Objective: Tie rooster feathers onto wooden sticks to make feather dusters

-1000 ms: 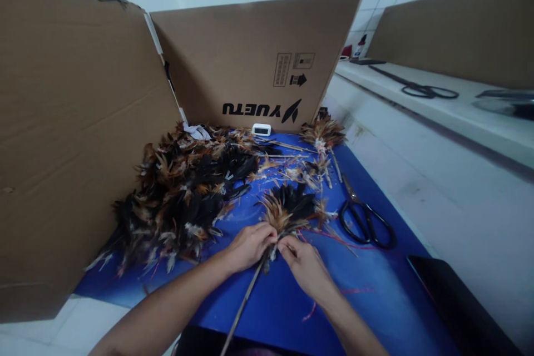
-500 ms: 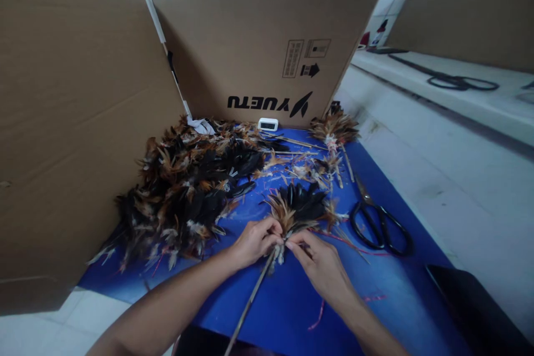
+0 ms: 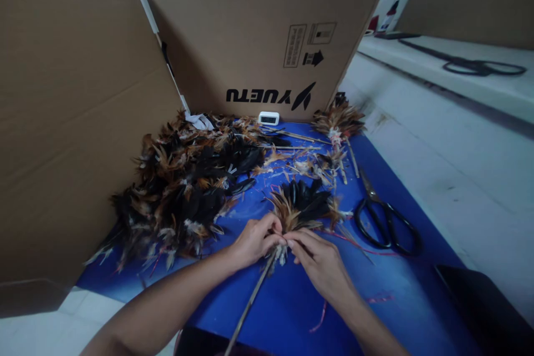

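A thin stick [image 3: 250, 303] tipped with a fan of black and tan feathers [image 3: 301, 206] lies on the blue mat [image 3: 283, 311]. My left hand [image 3: 252, 241] is closed around the feather bases at the stick's upper end. My right hand [image 3: 317, 261] pinches the same spot from the right, fingertips against the feather quills. A red thread [image 3: 354, 243] trails from the bundle to the right across the mat.
A large heap of loose dark feathers [image 3: 187, 189] fills the mat's left. Black scissors [image 3: 386, 221] lie to the right. A finished feather bunch [image 3: 339, 122] and a small white device [image 3: 268, 118] sit by the upright cardboard sheets [image 3: 258, 28]. A dark flat object [image 3: 479, 306] lies at lower right.
The view has tilted slightly; both hands stay at the feather bundle, the right fingers shifting a little closer to the quills.
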Available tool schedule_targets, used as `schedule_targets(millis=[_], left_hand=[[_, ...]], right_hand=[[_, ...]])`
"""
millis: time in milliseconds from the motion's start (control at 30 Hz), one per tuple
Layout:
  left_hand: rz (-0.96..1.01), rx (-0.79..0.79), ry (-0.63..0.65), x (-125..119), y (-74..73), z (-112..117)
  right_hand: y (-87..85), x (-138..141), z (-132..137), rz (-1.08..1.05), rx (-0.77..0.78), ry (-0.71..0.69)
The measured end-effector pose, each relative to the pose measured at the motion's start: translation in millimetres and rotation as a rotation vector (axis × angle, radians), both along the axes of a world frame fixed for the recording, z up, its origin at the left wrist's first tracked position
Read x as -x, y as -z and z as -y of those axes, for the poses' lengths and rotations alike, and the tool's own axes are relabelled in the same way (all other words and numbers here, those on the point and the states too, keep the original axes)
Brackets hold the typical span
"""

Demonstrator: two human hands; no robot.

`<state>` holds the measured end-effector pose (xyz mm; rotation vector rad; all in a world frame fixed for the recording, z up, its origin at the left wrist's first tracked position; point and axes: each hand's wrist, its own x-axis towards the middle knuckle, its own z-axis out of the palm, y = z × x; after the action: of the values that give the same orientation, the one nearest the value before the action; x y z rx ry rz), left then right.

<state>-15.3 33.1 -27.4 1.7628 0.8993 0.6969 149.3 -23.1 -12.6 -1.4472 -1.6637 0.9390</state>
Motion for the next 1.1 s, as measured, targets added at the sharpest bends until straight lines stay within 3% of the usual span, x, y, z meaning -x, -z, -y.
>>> schedule_targets(millis=[167,367,533,733,1000,1100], left_hand=[[-0.055,-0.021,0.018,1.0,-3.9,1.0],[-0.094,-0.178,0.054,2.9,-9.4,2.9],[-0.096,-0.191,0.067,0.6,-11.0,3.8],[-0.098,-0.148,0.046,-1.4,-12.6,4.3],[-0.090,-0.227,0.114,-5.9,-18.2,1.7],[-0.119,-0.222,0.091,-7.8,-18.2,3.3]], right_hand=[[3.2,-0.3,-0.3,0.025,0.025,0.039],[5.3,-1.9,-0.3,0.008,0.044,0.083],[5.8,-4.4,2.0,0.050,-0.055,0.146],[0.6,-5.2,6.6,0.215,-0.314,0.149],[-2.9,-6.9,9.2,0.211,-0.273,0.149],[-4.0,-6.4,9.6,0.217,-0.328,0.174]])
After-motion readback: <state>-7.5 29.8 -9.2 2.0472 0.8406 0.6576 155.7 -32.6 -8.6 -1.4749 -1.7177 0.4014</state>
